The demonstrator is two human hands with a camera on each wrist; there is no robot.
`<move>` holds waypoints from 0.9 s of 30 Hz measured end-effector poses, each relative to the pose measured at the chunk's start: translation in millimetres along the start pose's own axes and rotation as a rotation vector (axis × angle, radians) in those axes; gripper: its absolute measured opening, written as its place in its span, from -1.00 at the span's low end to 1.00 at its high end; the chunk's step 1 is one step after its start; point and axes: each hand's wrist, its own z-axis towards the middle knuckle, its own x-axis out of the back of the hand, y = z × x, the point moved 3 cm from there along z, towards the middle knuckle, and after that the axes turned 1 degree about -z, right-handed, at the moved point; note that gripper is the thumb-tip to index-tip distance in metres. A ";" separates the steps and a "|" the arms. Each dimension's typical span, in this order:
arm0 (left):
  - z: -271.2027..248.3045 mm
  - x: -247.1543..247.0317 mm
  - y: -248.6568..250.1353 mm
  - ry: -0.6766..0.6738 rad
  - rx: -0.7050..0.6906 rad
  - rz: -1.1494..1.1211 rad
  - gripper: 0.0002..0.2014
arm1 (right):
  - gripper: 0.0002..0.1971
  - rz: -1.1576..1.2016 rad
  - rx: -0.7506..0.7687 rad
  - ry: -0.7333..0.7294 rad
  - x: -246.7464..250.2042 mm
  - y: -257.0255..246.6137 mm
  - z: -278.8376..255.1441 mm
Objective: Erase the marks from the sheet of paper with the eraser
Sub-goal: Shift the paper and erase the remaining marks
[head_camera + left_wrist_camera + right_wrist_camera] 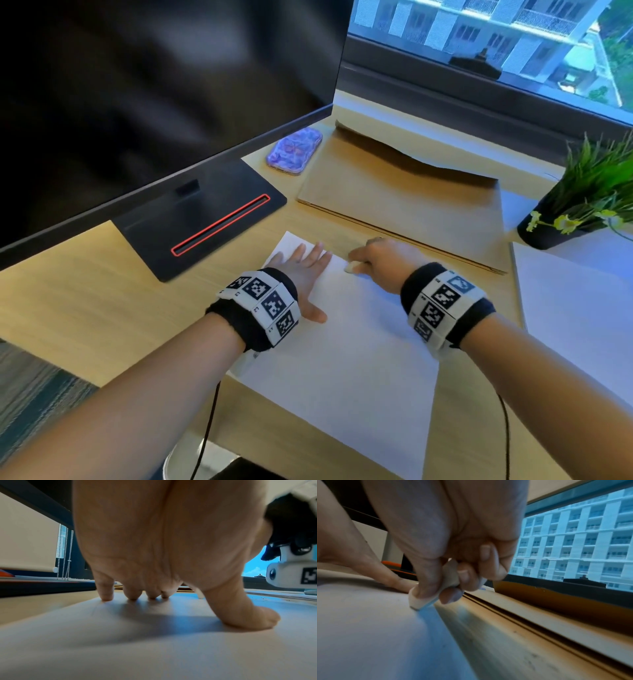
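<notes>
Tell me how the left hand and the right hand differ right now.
The left hand lies flat with fingers spread, pressing the sheet of paper; the right hand curls its fingers around the eraser. The left holds nothing; the right pinches a tool. Both work at the sheet's far end.

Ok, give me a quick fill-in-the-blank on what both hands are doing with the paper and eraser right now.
1. The right hand pinches the ____.
2. The left hand lies flat on the ____ to steady it.
3. The eraser touches the paper near its ____ edge, beside the cardboard.

Missing words: eraser; paper; far
</notes>
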 end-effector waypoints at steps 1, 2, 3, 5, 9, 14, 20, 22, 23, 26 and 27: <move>0.4 -0.1 0.8 -0.004 -0.002 0.004 0.06 | -0.71 -0.026 0.006 -0.033 0.6 2.7 -2.8; 0.1 -0.5 0.7 -0.006 -0.002 0.005 0.06 | -0.73 -0.051 0.022 -0.041 2.5 2.8 -3.1; 0.0 -0.4 0.6 -0.004 0.000 0.005 0.06 | -0.75 -0.077 0.038 -0.026 5.3 0.8 -0.6; -0.2 0.5 0.4 -0.001 0.002 0.010 0.06 | -0.75 -0.092 0.056 0.057 9.1 -7.2 6.8; -0.6 1.9 0.8 -0.002 -0.003 0.009 0.06 | -0.74 -0.089 0.065 0.107 1.4 -8.5 6.4; 0.5 0.5 0.7 -0.009 0.000 0.010 0.07 | -0.75 -0.164 0.086 -0.056 5.7 4.4 -2.5; 1.0 0.6 0.1 -0.007 0.003 0.023 0.06 | -0.71 -0.001 0.066 0.104 1.6 -10.0 7.8; 2.0 -0.2 0.1 -0.004 0.001 0.011 0.08 | -0.71 -0.019 0.069 -0.007 -0.1 -2.3 -1.7; 2.9 -1.4 0.1 -0.003 0.000 0.007 0.08 | -0.72 -0.029 0.072 -0.068 0.9 0.9 -7.2; 4.2 -1.7 -0.4 -0.002 0.002 0.005 0.10 | -0.70 0.026 0.063 -0.113 5.6 2.6 -10.0; 4.2 -1.0 -1.0 -0.002 0.003 0.004 0.11 | -0.69 0.079 0.061 -0.062 6.4 -1.1 -5.6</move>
